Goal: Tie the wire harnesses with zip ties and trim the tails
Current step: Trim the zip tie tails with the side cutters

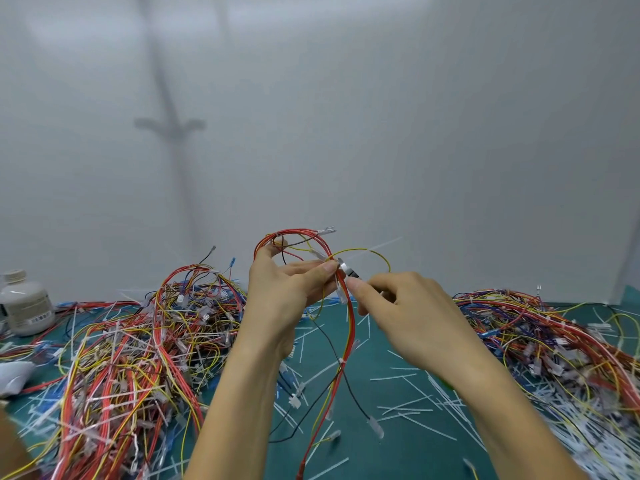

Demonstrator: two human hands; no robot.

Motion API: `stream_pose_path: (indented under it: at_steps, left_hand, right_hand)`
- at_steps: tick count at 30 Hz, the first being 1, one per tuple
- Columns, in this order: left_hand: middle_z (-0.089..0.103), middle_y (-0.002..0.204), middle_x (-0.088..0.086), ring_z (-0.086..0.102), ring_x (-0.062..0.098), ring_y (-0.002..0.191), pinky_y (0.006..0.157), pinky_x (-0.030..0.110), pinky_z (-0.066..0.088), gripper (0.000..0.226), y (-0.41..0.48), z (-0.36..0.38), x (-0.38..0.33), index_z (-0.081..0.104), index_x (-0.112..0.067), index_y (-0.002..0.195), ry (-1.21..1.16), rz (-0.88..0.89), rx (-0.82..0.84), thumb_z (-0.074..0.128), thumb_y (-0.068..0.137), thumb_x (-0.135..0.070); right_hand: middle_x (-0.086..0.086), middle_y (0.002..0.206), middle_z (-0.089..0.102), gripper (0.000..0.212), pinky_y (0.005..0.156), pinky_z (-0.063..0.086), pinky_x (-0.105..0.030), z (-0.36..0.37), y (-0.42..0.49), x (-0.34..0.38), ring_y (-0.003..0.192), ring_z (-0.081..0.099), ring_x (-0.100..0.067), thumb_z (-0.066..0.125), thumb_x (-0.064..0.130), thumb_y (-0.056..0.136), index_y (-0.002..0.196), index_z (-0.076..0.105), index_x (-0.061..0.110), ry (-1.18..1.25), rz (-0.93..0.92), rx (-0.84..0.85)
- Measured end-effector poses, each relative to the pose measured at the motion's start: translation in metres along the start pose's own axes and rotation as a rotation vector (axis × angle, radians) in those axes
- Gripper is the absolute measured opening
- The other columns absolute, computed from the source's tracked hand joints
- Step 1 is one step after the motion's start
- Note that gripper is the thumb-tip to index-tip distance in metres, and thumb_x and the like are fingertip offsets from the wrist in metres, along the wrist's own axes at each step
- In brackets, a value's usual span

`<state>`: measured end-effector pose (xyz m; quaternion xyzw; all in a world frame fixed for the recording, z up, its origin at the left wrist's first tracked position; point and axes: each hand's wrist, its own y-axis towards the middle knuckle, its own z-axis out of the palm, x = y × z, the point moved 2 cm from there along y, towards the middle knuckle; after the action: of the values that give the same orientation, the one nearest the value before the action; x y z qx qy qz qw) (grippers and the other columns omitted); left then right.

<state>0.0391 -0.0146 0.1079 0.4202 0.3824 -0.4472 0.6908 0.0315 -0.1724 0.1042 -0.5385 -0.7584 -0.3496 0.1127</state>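
Two hands, one held harness, one cutter, two harness piles, one bottle.

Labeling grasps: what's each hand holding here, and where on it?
Left hand pinches the wire harness at its looped upper end, by the zip tie. Right hand grips a small metal-tipped tool by its handle end; the handle is hidden.

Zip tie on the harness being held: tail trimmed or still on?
Untrimmed: the zip tie tail juts up and right from the wire harness, with the cutter in the right hand at its base.
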Motion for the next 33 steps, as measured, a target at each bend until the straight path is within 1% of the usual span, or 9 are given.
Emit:
stream_pose_path:
  at_steps: [6,11,17,20,22,25,29,31,33]
  left_hand:
    - [0.076,0.077,0.01,0.075,0.022,0.069,0.06,0.023,0.058,0.07,0.0,-0.001,0.001,0.037,-0.007,0.132,0.01,-0.001,-0.003,0.077,0.075,0.006]
    - [0.076,0.078,0.011,0.075,0.023,0.069,0.059,0.021,0.057,0.069,-0.002,0.0,-0.001,0.036,-0.007,0.131,0.011,0.008,0.007,0.076,0.077,0.007]
    - [0.077,0.085,0.009,0.076,0.024,0.077,0.061,0.026,0.059,0.075,0.0,-0.004,-0.003,0.035,-0.011,0.136,0.044,-0.005,-0.037,0.079,0.076,0.0]
    - [0.077,0.089,0.007,0.076,0.023,0.08,0.063,0.027,0.06,0.072,0.001,-0.007,-0.004,0.037,-0.012,0.138,0.093,-0.018,-0.033,0.079,0.079,-0.009]
    - [0.078,0.089,0.004,0.075,0.022,0.081,0.065,0.026,0.06,0.068,0.001,-0.007,-0.004,0.037,-0.011,0.138,0.135,-0.011,-0.007,0.076,0.083,-0.013]
    - [0.078,0.093,0.002,0.075,0.02,0.082,0.066,0.025,0.06,0.064,-0.002,-0.003,-0.003,0.032,-0.008,0.143,0.166,0.009,0.064,0.068,0.091,-0.014]
    - [0.077,0.096,0.005,0.073,0.019,0.081,0.069,0.026,0.06,0.037,-0.004,0.002,-0.003,0.033,-0.015,0.129,0.145,0.063,0.139,0.053,0.1,-0.006]
    - [0.077,0.1,0.008,0.075,0.021,0.082,0.067,0.025,0.059,0.041,-0.004,0.002,-0.003,0.024,-0.013,0.141,0.109,0.034,0.16,0.04,0.104,-0.004]
    - [0.076,0.102,0.011,0.075,0.02,0.081,0.066,0.024,0.06,0.032,-0.003,-0.002,-0.006,0.039,-0.008,0.136,0.142,-0.011,0.159,0.032,0.105,-0.003]
  right_hand:
    - [-0.003,0.053,0.045,0.061,0.054,0.033,-0.033,0.0,0.0,0.0,0.058,0.047,-0.022,0.038,0.068,0.09,0.075,0.065,0.015,0.016,-0.008,0.001]
    - [-0.013,0.066,0.062,0.063,0.061,0.048,-0.038,-0.001,0.0,0.003,0.065,0.058,-0.03,0.039,0.066,0.09,0.072,0.066,0.012,0.066,-0.02,0.004]
    - [-0.002,0.057,0.061,0.053,0.044,0.049,-0.031,-0.002,0.002,-0.006,0.04,0.057,-0.02,0.048,0.059,0.093,0.068,0.067,0.016,0.342,0.117,0.126]
    - [0.0,0.064,0.067,0.055,0.056,0.054,-0.039,-0.011,0.004,-0.013,0.047,0.06,-0.021,0.05,0.068,0.082,0.07,0.067,0.017,0.315,0.123,0.053]
    - [0.003,0.058,0.063,0.052,0.065,0.056,-0.043,-0.015,0.005,-0.016,0.055,0.06,-0.024,0.06,0.069,0.076,0.071,0.065,0.018,0.256,0.12,-0.013]
    - [0.007,0.05,0.059,0.032,0.059,0.053,-0.038,-0.01,0.006,-0.016,0.05,0.055,-0.017,0.074,0.049,0.078,0.073,0.068,0.018,0.371,0.122,0.021]
    - [0.003,0.069,0.074,0.013,0.052,0.049,-0.031,-0.001,0.005,-0.007,0.048,0.053,-0.016,0.074,0.023,0.086,0.077,0.07,0.014,0.564,0.091,0.121]
    - [0.0,0.07,0.075,0.012,0.05,0.049,-0.028,-0.002,0.005,-0.005,0.047,0.052,-0.014,0.073,0.019,0.087,0.077,0.07,0.013,0.605,0.061,0.083]
    - [-0.002,0.07,0.074,0.012,0.048,0.05,-0.026,-0.005,0.006,-0.007,0.047,0.053,-0.013,0.072,0.015,0.087,0.076,0.069,0.011,0.666,0.061,0.008]
